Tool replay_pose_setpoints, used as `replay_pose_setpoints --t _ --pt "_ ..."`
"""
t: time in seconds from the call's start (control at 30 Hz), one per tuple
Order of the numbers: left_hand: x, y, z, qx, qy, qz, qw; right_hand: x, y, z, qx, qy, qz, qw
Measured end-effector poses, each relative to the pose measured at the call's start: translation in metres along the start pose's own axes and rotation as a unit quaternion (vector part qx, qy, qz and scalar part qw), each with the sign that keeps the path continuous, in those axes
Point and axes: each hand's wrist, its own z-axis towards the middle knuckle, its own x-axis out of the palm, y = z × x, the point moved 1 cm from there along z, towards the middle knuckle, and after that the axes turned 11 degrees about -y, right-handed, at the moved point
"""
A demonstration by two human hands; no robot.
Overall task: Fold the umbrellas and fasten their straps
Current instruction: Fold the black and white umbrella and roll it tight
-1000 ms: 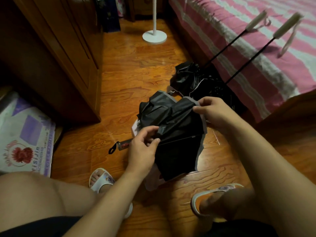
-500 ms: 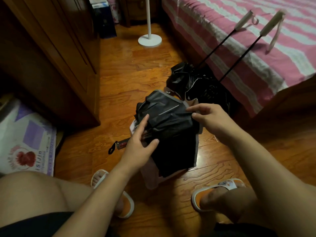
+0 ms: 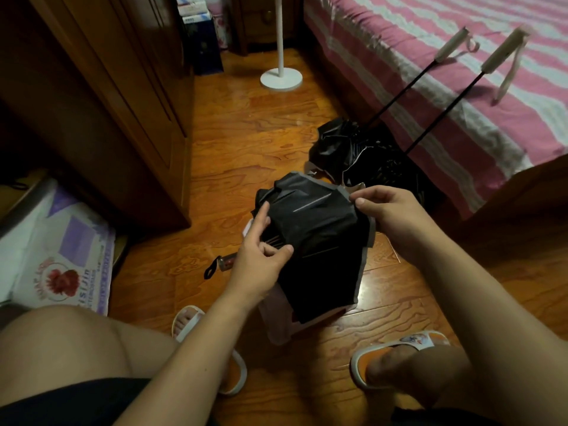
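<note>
Above the floor (image 3: 246,155) between the person's feet, the left hand (image 3: 261,265) pinches the umbrella (image 3: 319,241) by its ribs while the right hand (image 3: 390,216) grips its canopy edge, mid-fold; next, I judge, wrap the pleats and find the strap, with two umbrellas (image 3: 365,158) waiting by the bed (image 3: 415,72).

Umbrella (image 3: 319,241) held over the floor (image 3: 239,149), between two hands.

Left hand (image 3: 258,259) on its left, right hand (image 3: 390,216) at its right edge; two more umbrellas (image 3: 362,158) behind, handles on the bed (image 3: 399,72).
</note>
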Motion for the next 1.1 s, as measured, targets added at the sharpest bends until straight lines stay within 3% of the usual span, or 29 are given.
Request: replay_pose_setpoints --t 0.13,0.37,0.5,0.7,0.9,0.97,1.03,1.07,1.1 --pt "0.004 -0.002 -0.005 -0.047 -0.07 0.001 0.996 0.001 0.002 -0.005 -0.006 0.008 0.022 1.0" --pt "0.008 -0.006 -0.009 -0.135 -0.09 -0.104 0.981 -0.006 0.009 -0.018 -0.045 0.008 -0.004 0.999" --pt "0.002 -0.009 -0.019 0.021 -0.127 0.006 0.992 -0.009 0.015 -0.034 -0.086 -0.013 -0.049 0.995" --pt "0.001 0.012 -0.033 0.196 -0.14 0.166 0.956 -0.02 0.009 -0.058 -0.108 0.03 -0.15 0.982" --pt "-0.005 0.037 -0.045 0.254 -0.135 0.193 0.938 -0.023 -0.018 -0.071 -0.18 -0.014 -0.261 0.948" --pt "-0.002 0.046 -0.055 0.163 -0.147 0.171 0.961 -0.026 -0.029 -0.074 -0.173 -0.028 -0.254 0.951" --pt "0.006 0.044 -0.064 -0.092 -0.147 0.022 0.985 -0.029 -0.038 -0.079 -0.148 -0.03 -0.245 0.958" --pt "0.012 0.041 -0.065 -0.241 -0.119 -0.092 0.959 -0.031 -0.043 -0.082 -0.133 -0.026 -0.243 0.96" --pt "0.017 0.037 -0.065 -0.357 -0.076 -0.194 0.911 -0.031 -0.047 -0.086 -0.119 -0.022 -0.241 0.963"
